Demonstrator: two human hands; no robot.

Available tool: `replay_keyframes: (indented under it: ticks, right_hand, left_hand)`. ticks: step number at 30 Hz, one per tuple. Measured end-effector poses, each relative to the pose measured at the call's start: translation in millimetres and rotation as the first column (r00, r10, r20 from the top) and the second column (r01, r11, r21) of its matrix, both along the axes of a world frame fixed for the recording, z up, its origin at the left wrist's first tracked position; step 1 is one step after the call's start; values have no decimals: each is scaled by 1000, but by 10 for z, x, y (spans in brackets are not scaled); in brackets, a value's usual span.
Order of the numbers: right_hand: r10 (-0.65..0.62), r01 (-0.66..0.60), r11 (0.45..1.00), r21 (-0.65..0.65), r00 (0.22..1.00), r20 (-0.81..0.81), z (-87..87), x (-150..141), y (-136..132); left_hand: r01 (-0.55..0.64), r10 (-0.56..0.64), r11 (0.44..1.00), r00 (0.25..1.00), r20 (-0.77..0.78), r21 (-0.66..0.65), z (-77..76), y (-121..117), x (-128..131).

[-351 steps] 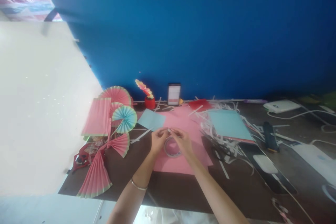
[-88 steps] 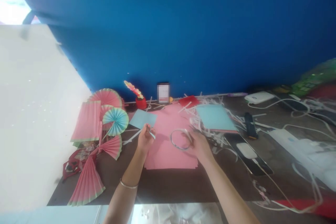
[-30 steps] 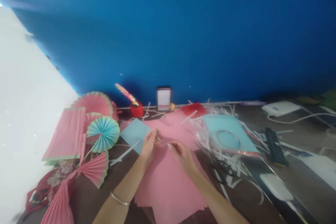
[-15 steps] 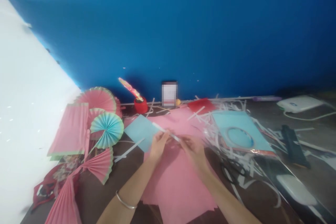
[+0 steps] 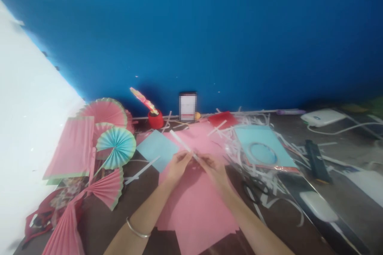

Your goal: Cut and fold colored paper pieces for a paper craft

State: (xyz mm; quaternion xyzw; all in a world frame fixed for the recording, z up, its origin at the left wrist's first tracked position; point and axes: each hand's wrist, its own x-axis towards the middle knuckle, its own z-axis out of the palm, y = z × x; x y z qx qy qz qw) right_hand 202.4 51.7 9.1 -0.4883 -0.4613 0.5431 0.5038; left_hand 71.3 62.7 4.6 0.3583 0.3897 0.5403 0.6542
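Both hands meet over the pink paper sheets [image 5: 203, 215], pinching a narrow white paper strip [image 5: 178, 140] whose free end points up and to the left. My left hand [image 5: 179, 165] has its fingertips closed on the strip's middle. My right hand [image 5: 214, 169] grips the strip's lower end, with the fingers curled and partly hidden. A light blue paper square [image 5: 157, 149] lies just left of the hands, with loose white strips [image 5: 143, 170] beside it.
Pleated paper fans [image 5: 116, 148] stand at the left. A red holder [image 5: 156, 119] and a pixelated upright device [image 5: 188, 107] are near the blue wall. Scissors [image 5: 255, 189], a blue paper pack [image 5: 266, 143], paper scraps, a black object [image 5: 317, 161] and a white box [image 5: 323, 117] lie right.
The hands have come closer together on the white strip, which now slants more steeply. The whole view has shifted slightly, so things appear further left.
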Motion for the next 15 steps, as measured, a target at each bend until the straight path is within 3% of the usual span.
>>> replay_keyframes:
  ticks: [5, 11, 15]
  right_hand:
    - [-3, -7, 994, 108, 996, 89, 27, 3, -6]
    - [9, -8, 999, 53, 1000, -21, 22, 14, -10]
    - [28, -27, 995, 92, 1000, -6, 73, 26, -27]
  left_hand:
    - [-1, 2, 1000, 998, -68, 23, 26, -33, -17]
    - [9, 3, 998, 986, -169, 69, 145, -73, -16]
    - [48, -31, 994, 985, -167, 96, 146, -72, -30]
